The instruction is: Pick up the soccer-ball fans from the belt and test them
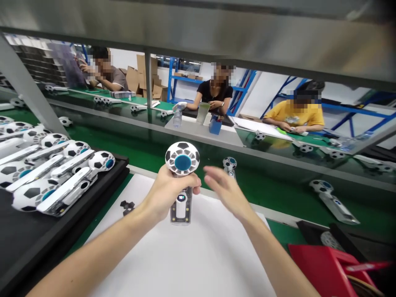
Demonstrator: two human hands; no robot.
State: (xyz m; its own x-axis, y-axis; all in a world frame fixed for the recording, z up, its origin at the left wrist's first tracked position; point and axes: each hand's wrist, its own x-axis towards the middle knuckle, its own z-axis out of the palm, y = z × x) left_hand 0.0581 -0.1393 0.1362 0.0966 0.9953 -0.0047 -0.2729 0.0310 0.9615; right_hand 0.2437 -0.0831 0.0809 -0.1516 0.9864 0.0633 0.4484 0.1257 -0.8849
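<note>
1. Fan (182, 165) with a football-patterned head stands upright over the white sheet (185, 255) on the desk (102, 214); its long axis runs head-up, clear handle-down, with the round blue-centred face turned toward the person.
2. The left hand (168, 192) is clenched around the neck of the fan, just under the head, so it is the hand that carries it; the small lit display shows below the fingers.
3. The right hand (225, 185) hangs just to the right of the fan, palm turned inward, fingers loose and spread, gripping nothing and not touching the fan. Its fingertips are blurred.
4. The fan thus lies to the left of the free hand, near it, at about the same height.
5. A black tray (102, 181) at the left holds rows of like fans; more lie on the green belt (278, 194) beyond.
6. Hard to read: the digits on the display, and the small dark piece (127, 205) on the sheet. A red bin (321, 264) is cut off at the lower right corner.
</note>
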